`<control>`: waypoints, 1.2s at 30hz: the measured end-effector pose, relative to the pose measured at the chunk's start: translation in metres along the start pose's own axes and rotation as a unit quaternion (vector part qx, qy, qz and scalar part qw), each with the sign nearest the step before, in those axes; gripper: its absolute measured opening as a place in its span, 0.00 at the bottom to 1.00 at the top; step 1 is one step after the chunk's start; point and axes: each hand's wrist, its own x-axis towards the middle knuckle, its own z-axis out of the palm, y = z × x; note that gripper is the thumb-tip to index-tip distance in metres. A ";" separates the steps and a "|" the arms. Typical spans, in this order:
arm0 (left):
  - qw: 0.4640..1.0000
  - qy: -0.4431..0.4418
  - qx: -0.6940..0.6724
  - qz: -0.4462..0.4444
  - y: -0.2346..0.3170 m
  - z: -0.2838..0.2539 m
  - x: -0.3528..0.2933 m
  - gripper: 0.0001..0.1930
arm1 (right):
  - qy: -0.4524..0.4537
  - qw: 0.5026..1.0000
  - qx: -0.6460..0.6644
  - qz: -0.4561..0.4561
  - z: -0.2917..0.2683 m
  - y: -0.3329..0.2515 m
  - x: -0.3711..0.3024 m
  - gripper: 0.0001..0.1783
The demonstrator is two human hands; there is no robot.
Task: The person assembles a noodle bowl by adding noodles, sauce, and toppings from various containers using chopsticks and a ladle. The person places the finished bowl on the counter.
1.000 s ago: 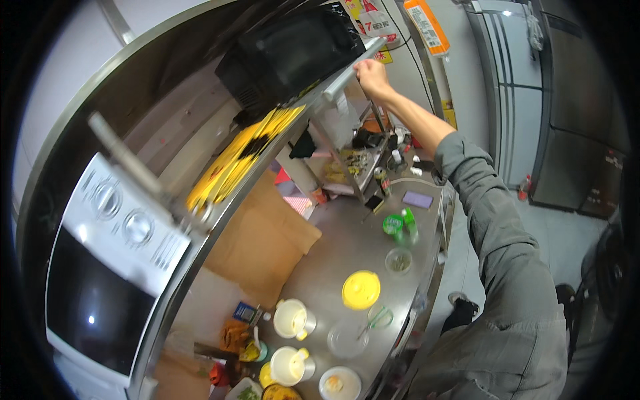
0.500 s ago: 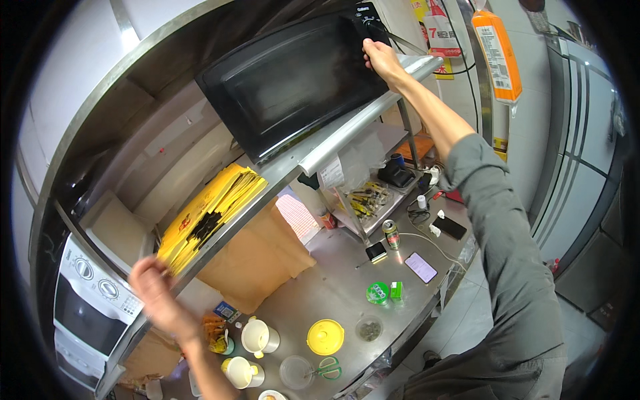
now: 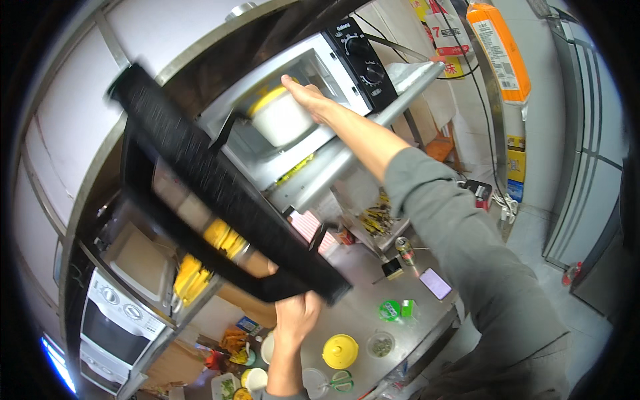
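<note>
Right hand point(image 3: 309, 103) on the white cup point(image 3: 278, 123) up top, left hand point(image 3: 297, 317) at the black door point(image 3: 220, 183) mid-frame. Can't tell either's grip tbh.

The head-worn fisheye looks down from above, near the open microwave point(image 3: 347, 70) and steel counter point(image 3: 417, 328).

Before you, the black microwave door point(image 3: 223, 180), blurred, stands swung open; inside the black-and-white microwave oven point(image 3: 360, 63), your white cup point(image 3: 285, 123) with its yellow top sits upright.
</note>
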 end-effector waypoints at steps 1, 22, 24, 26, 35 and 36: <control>0.992 -0.022 -0.091 -0.088 -0.001 -0.006 -0.015 0.17 | 0.014 0.999 0.049 -0.004 0.003 -0.003 0.018 0.52; 0.839 0.160 -0.405 -0.325 -0.023 0.009 -0.064 0.17 | 0.057 0.984 0.168 0.034 0.070 0.003 0.064 0.26; 0.917 0.133 -0.251 -0.281 -0.022 0.018 -0.059 0.18 | 0.108 0.987 0.116 0.022 0.077 0.003 0.066 0.25; 0.908 0.136 -0.250 -0.308 -0.026 0.027 -0.052 0.20 | 0.178 0.981 0.076 0.003 0.079 0.003 0.064 0.24; 0.837 0.128 -0.408 -0.343 -0.020 0.069 -0.041 0.14 | 0.037 0.987 -0.153 -0.031 -0.001 0.005 -0.015 0.24; 0.844 0.169 -0.450 -0.238 -0.015 0.079 -0.042 0.14 | 0.023 0.985 -0.166 -0.039 -0.017 0.004 -0.031 0.24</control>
